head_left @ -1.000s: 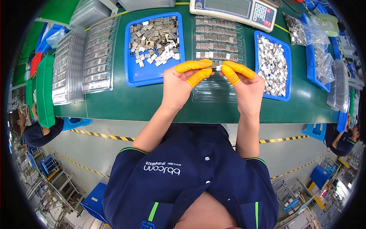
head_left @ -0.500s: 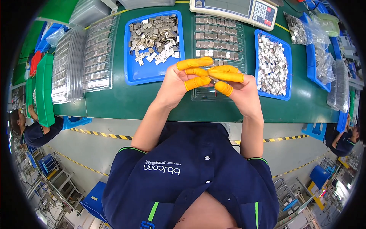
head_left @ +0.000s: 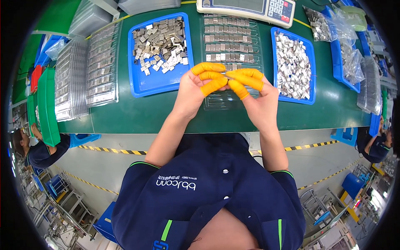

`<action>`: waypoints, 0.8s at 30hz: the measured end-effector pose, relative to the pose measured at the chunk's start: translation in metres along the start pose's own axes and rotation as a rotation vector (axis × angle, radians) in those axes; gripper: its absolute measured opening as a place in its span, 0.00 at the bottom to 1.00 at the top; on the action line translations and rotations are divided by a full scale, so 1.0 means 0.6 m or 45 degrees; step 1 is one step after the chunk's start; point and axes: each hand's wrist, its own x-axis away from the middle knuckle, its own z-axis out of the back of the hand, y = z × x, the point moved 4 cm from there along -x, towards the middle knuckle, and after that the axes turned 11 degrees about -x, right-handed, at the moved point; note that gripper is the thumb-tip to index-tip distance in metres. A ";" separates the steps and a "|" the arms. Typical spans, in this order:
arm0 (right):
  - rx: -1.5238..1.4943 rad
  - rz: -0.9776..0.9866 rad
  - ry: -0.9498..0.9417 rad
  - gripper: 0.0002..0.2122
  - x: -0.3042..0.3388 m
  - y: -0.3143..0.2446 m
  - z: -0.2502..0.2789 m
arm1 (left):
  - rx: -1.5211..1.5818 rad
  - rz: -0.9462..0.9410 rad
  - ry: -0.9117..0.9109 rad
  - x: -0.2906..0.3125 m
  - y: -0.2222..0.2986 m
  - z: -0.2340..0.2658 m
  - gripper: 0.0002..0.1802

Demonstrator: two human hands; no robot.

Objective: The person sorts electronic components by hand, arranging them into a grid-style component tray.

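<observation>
A small metallic part (head_left: 228, 76), its silvery surface mostly hidden by yellow finger covers (head_left: 213, 86), was pinched between the left hand (head_left: 191, 92) and the right hand (head_left: 263, 103), both closed on it. Beneath lay a clear tray (head_left: 218, 102) bearing rows of flat silvery pieces (head_left: 228, 38), between two blue trays (head_left: 146, 84).

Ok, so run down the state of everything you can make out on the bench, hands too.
Left hand: pinching the small part
Right hand: pinching the small part
Small part: mostly hidden by fingertips
Left blue tray: partly filled
Right blue tray: mostly filled
Middle clear tray: upper rows filled
Scale: on or off unclear
Clear trays at left: stacked
</observation>
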 end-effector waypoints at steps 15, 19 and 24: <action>0.509 0.455 0.237 0.15 0.010 -0.001 0.006 | -1.080 -0.261 0.224 -0.004 0.029 -0.026 0.08; 0.593 0.533 0.252 0.18 0.010 -0.008 0.006 | -1.318 -0.269 0.203 0.002 0.024 -0.026 0.09; 0.636 0.505 0.101 0.17 0.004 -0.018 0.008 | -1.089 -0.334 0.152 0.002 0.012 -0.011 0.05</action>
